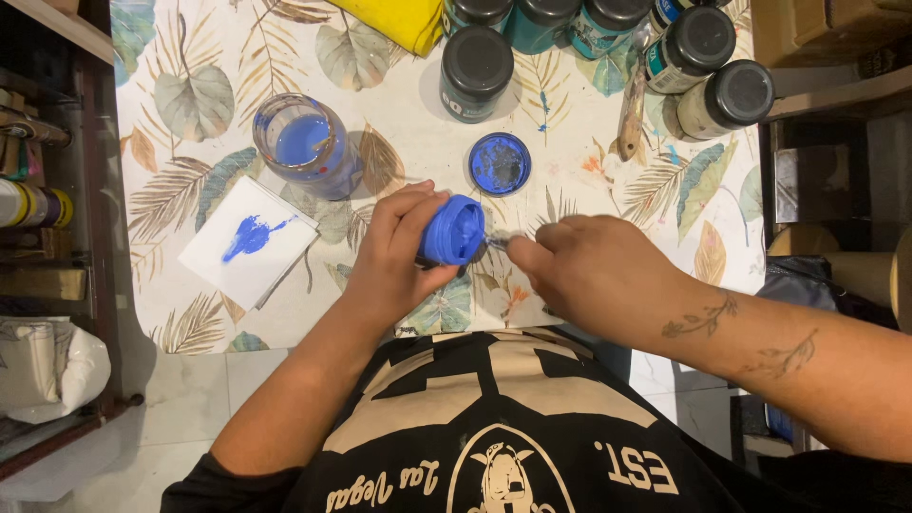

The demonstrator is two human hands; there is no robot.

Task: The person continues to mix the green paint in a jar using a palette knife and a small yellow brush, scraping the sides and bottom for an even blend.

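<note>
Left hand curled tight round a small blue paint pot, tipped on its side, open mouth toward the right hand. Paint inside thick, glossy, pale blue. Right hand pinched shut on a thin tool; only its tip shows, at the pot's mouth, kind unclear. Round blue lid lies flat just beyond. Glass jar of blue water to the left, beside a white square tile smeared blue. Dark-capped jars clustered at the far edge, some cut off. Table cover smooth, leaf-printed. Pale floor tiles below, dim shelves at left
</note>
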